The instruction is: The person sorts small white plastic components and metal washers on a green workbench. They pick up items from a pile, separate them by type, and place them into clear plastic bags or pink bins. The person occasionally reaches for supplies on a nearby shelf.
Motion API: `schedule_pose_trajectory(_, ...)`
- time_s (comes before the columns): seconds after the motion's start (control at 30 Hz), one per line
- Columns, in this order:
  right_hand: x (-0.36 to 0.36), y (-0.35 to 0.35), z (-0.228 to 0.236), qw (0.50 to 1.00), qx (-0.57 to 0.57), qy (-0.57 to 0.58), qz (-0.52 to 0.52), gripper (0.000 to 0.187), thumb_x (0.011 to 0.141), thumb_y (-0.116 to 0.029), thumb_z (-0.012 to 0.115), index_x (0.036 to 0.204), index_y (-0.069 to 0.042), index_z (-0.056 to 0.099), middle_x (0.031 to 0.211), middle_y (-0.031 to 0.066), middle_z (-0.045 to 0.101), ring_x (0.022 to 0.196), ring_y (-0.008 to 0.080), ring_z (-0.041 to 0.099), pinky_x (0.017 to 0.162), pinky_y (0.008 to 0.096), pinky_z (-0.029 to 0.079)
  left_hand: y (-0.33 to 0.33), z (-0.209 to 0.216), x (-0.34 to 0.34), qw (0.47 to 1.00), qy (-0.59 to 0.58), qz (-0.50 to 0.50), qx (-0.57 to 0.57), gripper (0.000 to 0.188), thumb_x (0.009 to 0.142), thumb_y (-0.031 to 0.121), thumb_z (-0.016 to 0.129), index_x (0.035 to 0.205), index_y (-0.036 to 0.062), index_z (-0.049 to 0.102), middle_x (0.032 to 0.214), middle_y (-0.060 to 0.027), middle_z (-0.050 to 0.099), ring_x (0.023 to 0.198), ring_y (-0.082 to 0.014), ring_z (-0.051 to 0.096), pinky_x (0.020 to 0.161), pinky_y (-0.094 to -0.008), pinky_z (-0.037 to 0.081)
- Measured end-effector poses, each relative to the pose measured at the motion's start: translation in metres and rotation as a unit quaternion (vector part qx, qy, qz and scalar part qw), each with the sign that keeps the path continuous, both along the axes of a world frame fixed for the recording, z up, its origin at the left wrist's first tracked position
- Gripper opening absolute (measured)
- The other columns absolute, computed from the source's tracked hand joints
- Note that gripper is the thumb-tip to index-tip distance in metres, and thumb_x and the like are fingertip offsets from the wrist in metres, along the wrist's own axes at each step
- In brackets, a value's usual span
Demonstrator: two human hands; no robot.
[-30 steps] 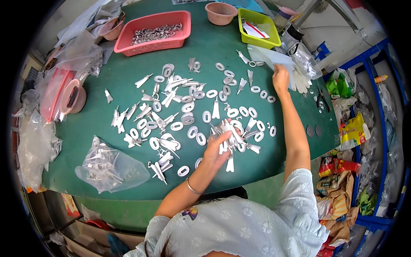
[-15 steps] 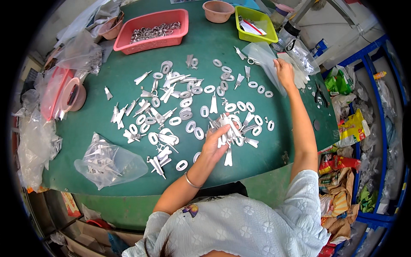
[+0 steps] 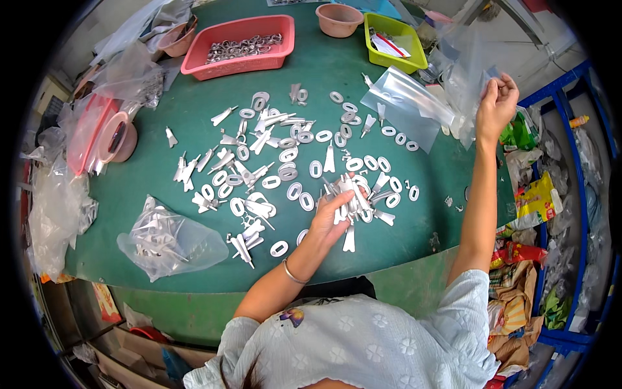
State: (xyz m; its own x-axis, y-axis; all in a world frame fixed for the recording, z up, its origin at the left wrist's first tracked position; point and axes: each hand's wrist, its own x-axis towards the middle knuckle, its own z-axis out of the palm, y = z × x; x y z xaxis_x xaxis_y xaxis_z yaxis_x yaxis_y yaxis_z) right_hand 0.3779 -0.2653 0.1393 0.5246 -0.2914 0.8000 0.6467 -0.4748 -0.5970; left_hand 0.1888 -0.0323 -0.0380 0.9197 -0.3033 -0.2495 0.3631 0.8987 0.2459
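Near the front of the green table, my left hand [image 3: 330,219] is closed around a bunch of silver, flared metal parts [image 3: 354,200]. Over at the right, my right hand [image 3: 496,109] is raised with its fingers pinching a transparent plastic bag [image 3: 465,87], which hangs down beside it. Another transparent bag [image 3: 409,109] lies flat on the table just left of that one. Loose oval rings [image 3: 287,155] and more flared parts [image 3: 262,139] are scattered across the middle. A partly filled plastic bag [image 3: 170,243] of similar silver parts rests at the front left.
A pink basket [image 3: 243,68] of small metal pieces, a pinkish bowl [image 3: 339,24] and a yellow-green basket [image 3: 405,63] stand along the back. Crumpled plastic and pink tubs [image 3: 120,139] crowd the left edge. Blue shelving [image 3: 586,194] with packages stands at the right.
My right hand has moved up and to the right, pulling up a transparent bag; another bag now lies flat where it was. My left hand still holds the silver parts in about the same place.
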Motion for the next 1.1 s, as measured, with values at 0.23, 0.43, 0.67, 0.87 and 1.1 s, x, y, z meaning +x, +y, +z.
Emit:
schedule_pose_trajectory(0.23,-0.127,0.068,0.009,0.946,-0.309,0.020,0.093,0.020,0.072,0.010,0.051,0.086,0.000,0.060,0.077,0.0129,0.057,0.068,0.0257,0.057,0.063,0.0321,0.045,0.001,0.003,-0.005,0.998,-0.058,0.025,-0.007,0.049,0.077,0.004,0.059,0.123,0.0030,0.039,0.097,-0.0142,0.056,0.091,-0.0248,0.057,0.084,-0.0382,0.047)
schedule_pose_trajectory(0.43,-0.178,0.107,-0.082,0.905,-0.256,0.181,0.288,0.023,0.073,0.009,0.055,0.093,0.001,0.061,0.081,0.0121,0.057,0.070,0.0245,0.058,0.059,0.0301,0.046,-0.002,0.053,-0.067,0.983,-0.073,0.141,0.098,0.047,0.081,0.006,0.056,0.123,0.0028,0.037,0.099,-0.0148,0.055,0.095,-0.0236,0.056,0.083,-0.0373,0.047)
schedule_pose_trajectory(0.67,-0.238,0.133,-0.118,0.754,0.186,0.420,0.469,0.035,0.092,-0.025,0.044,0.115,0.000,0.050,0.104,0.0068,0.056,0.090,0.0161,0.054,0.081,0.0288,0.042,0.019,0.075,-0.108,0.943,-0.057,0.181,0.274,0.041,0.079,0.001,0.058,0.117,-0.0013,0.043,0.097,-0.0118,0.059,0.088,-0.0172,0.059,0.078,-0.0287,0.047)
schedule_pose_trajectory(0.87,-0.271,0.152,-0.110,0.510,0.533,0.477,0.478,0.049,0.093,-0.038,0.034,0.121,0.001,0.043,0.112,0.0098,0.052,0.103,0.0190,0.047,0.089,0.0331,0.036,0.007,0.081,-0.101,0.774,-0.148,0.137,0.600,0.046,0.072,0.010,0.065,0.113,0.0037,0.046,0.090,-0.0164,0.059,0.084,-0.0230,0.060,0.076,-0.0313,0.044)
schedule_pose_trajectory(1.1,-0.276,0.153,-0.113,0.402,0.675,0.366,0.500,0.044,0.091,-0.038,0.036,0.119,-0.006,0.046,0.109,0.0109,0.054,0.095,0.0223,0.053,0.085,0.0350,0.042,-0.025,0.070,-0.102,0.623,-0.203,0.179,0.734,0.045,0.078,0.005,0.056,0.120,0.0011,0.040,0.107,-0.0223,0.051,0.100,-0.0334,0.052,0.084,-0.0360,0.040)
